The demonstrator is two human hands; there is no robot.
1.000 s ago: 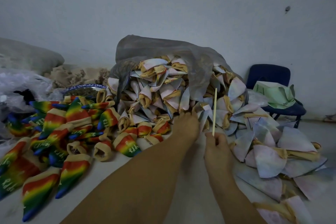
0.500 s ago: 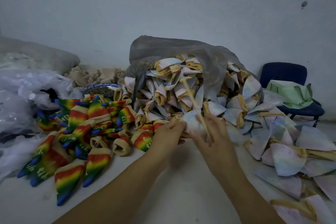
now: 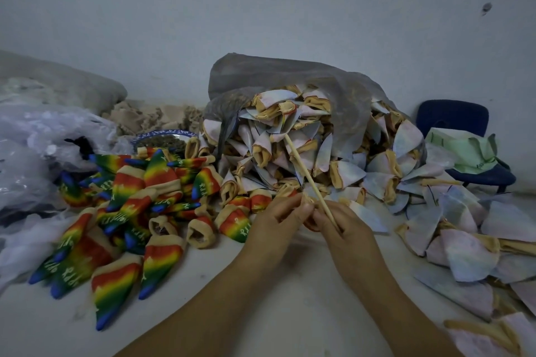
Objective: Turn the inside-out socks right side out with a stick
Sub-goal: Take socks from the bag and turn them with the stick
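— Pale bare wall (image 3: 261,23) beyond my hands, white surface (image 3: 261,293) beneath them.

— What crowds you?

— Straight ahead of both hands a grey plastic bag (image 3: 275,72) lies open toward me. It spills pale inside-out socks (image 3: 342,171) that run on past my right hand and down that side. Left of my left hand lies a heap of rainbow socks (image 3: 127,200), the nearest just beside my knuckles. Farther left is crumpled clear plastic (image 3: 43,139). Beyond the rainbow heap are a blue-rimmed bowl (image 3: 166,134) and some beige fabric (image 3: 156,113). Far off to the right stands a blue chair (image 3: 452,119) with green cloth (image 3: 464,151) on its seat.

— What's in the containers?

— The bag holds only those pale socks, tan cuffs showing. The bowl holds something dark and grainy; I cannot tell what.

— And your hands?

— My left hand (image 3: 278,220) pinches the tan cuff of one sock (image 3: 305,199) between thumb and fingertips. My right hand (image 3: 345,229) meets it fingertip to fingertip. Its fingers are curled round the stick (image 3: 307,177), which slants up and leftward over the front of the pale pile.

— Counts?

— One stick, one sock in hand, one bag, one bowl, one chair. Rainbow socks: well over a dozen, overlapping too much to count exactly. Pale ones: many more, partly hidden by the bag.
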